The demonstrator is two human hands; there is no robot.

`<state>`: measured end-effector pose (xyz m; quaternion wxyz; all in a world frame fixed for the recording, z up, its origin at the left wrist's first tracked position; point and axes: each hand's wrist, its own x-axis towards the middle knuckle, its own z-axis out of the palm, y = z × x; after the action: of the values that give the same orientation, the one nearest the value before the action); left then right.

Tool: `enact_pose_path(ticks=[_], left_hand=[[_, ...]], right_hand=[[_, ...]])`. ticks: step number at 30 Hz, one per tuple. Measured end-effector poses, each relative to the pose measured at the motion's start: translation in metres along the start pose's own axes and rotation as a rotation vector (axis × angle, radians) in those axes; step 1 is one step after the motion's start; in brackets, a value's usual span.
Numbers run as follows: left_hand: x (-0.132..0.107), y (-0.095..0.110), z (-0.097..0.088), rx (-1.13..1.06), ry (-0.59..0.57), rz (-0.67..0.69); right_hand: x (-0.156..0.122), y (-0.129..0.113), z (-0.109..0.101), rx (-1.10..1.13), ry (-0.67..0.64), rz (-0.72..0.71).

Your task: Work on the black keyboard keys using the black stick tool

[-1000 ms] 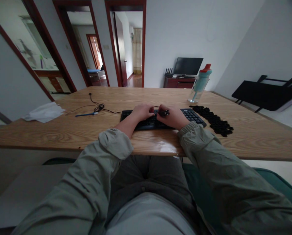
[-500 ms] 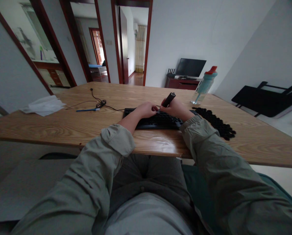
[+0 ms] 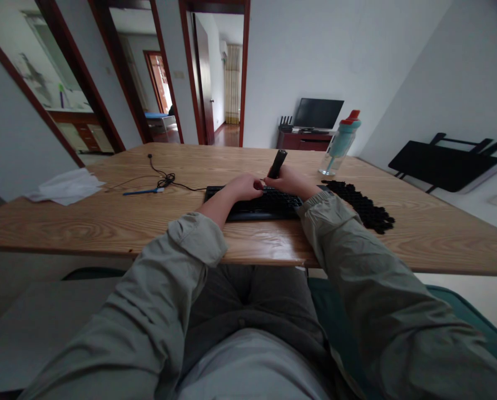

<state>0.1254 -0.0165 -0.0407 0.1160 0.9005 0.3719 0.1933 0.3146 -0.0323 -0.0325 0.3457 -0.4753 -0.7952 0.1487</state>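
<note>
A black keyboard (image 3: 262, 204) lies on the wooden table (image 3: 107, 222) in front of me. My left hand (image 3: 243, 186) rests curled on its upper middle, fingers pressed together against the keys. My right hand (image 3: 289, 181) is closed round a long black tool (image 3: 277, 163), perhaps a keycap puller, which stands nearly upright above the keyboard's top edge. A heap of loose black keycaps (image 3: 359, 204) lies on the table just right of the keyboard.
A teal water bottle with a red cap (image 3: 339, 142) stands behind the keycaps. The keyboard's cable (image 3: 165, 180) and a blue pen (image 3: 142, 192) lie left of it, and white cloth (image 3: 65, 186) at the far left. A black folded table (image 3: 444, 162) leans at the right.
My right hand has lifted the black tool from lying flat on the keys to nearly upright. My left hand has stayed on the keyboard.
</note>
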Motion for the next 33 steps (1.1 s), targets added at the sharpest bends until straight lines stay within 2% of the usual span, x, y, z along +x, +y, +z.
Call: enact_pose_path(ticks=[3, 9, 11, 15, 18, 21, 26, 33], left_hand=[[0.002, -0.002, 0.001, -0.069, 0.055, 0.036], [0.006, -0.008, 0.006, -0.132, 0.048, 0.113], [0.007, -0.01, 0.008, -0.113, 0.062, 0.125], [0.006, -0.01, 0.009, -0.058, 0.036, 0.066], [0.004, -0.007, 0.008, -0.032, 0.021, 0.047], [0.002, -0.006, 0.007, 0.015, 0.023, 0.058], [0.004, -0.01, 0.009, 0.09, 0.032, 0.043], [0.003, -0.009, 0.008, 0.041, 0.035, -0.02]], right_hand=[[0.004, 0.005, 0.001, 0.042, -0.009, -0.003], [-0.002, 0.001, 0.006, 0.119, 0.025, 0.013], [-0.005, -0.004, 0.009, 0.217, 0.085, 0.022], [-0.004, -0.012, 0.02, 0.506, 0.3, 0.083], [0.003, -0.017, 0.034, 0.695, 0.386, 0.186], [0.011, -0.02, 0.049, 0.788, 0.45, 0.309], [0.023, -0.02, 0.066, 0.713, 0.541, 0.395], [0.027, -0.022, 0.073, 0.509, 0.673, 0.419]])
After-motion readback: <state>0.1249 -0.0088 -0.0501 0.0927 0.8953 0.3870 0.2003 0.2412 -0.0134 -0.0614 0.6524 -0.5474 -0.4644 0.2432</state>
